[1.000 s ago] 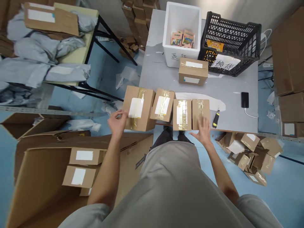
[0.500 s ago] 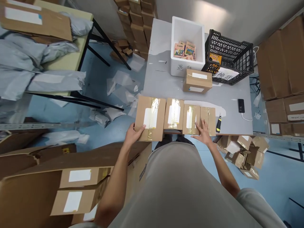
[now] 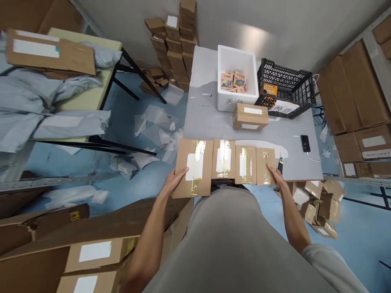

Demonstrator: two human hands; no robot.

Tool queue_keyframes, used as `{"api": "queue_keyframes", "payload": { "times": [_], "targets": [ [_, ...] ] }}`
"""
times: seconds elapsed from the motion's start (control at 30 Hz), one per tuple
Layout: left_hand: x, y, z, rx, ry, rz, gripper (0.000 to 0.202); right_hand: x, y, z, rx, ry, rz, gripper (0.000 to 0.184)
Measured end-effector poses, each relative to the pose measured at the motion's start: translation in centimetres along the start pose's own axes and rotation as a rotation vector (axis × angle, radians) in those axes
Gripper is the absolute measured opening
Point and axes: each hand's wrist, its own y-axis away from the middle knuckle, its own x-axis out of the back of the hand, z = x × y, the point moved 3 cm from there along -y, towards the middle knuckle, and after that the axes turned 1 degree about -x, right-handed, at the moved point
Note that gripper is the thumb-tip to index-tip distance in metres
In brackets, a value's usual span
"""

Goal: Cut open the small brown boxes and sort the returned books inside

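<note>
Several taped cardboard boxes stand side by side in a row along the table's near edge. My left hand (image 3: 175, 181) grips the left side of the largest box (image 3: 183, 185), its thumb on top and the other fingers mostly hidden. At the opposite end, my right hand (image 3: 276, 176) holds the right side of the narrow end box (image 3: 262, 167), fingertips at its edge. Between them sit two more boxes, a middle-left box (image 3: 218, 172) and a middle-right box (image 3: 250, 174), with white labels under clear tape. A black-and-yellow utility knife (image 3: 280, 166) lies just beyond my right hand.
On the grey table (image 3: 200, 122) are another cardboard box (image 3: 251, 116), a white foam bin (image 3: 224, 101) with small packs, a black crate (image 3: 293, 87) and a phone (image 3: 305, 143). Discarded boxes (image 3: 328, 203) lie on the floor at right. A big carton (image 3: 33, 264) stands lower left.
My right hand has moved from the top of the end boxes to the right side of the narrow one. My left hand stays on the largest box. The view has tilted up.
</note>
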Motion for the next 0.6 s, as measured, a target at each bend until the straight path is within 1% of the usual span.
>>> {"api": "queue_keyframes", "payload": {
  "times": [0.07, 0.17, 0.23, 0.3, 0.4, 0.5, 0.6],
  "targets": [
    [-0.3, 0.0, 0.7, 0.019, 0.018, 0.019, 0.078, 0.0, -0.2, -0.2, -0.032, -0.024, -0.043, 0.070],
    [-1.2, -1.0, 2.9, -0.026, 0.026, 0.028, 0.079, 1.1, -1.4, -1.5, -0.036, -0.039, -0.037, 0.070],
    [-2.5, -2.0, 4.8, -0.074, 0.038, 0.019, 0.080, 2.3, -3.0, -2.9, -0.024, -0.037, -0.018, 0.067],
    [-4.2, -3.2, 6.7, -0.107, 0.060, 0.010, 0.080, 3.5, -4.9, -4.7, 0.001, -0.041, -0.015, 0.066],
    [-6.7, -5.0, 9.0, -0.122, 0.074, 0.012, 0.077, 4.8, -8.3, -7.4, 0.054, -0.039, -0.038, 0.063],
    [-8.4, -6.5, 10.2, -0.091, 0.070, -0.003, 0.080, 5.0, -11.2, -9.2, 0.046, -0.032, -0.047, 0.055],
    [-8.7, -7.5, 10.7, -0.046, 0.033, 0.003, 0.081, 4.2, -13.0, -10.1, 0.001, -0.030, -0.057, 0.045]
  ]
}}
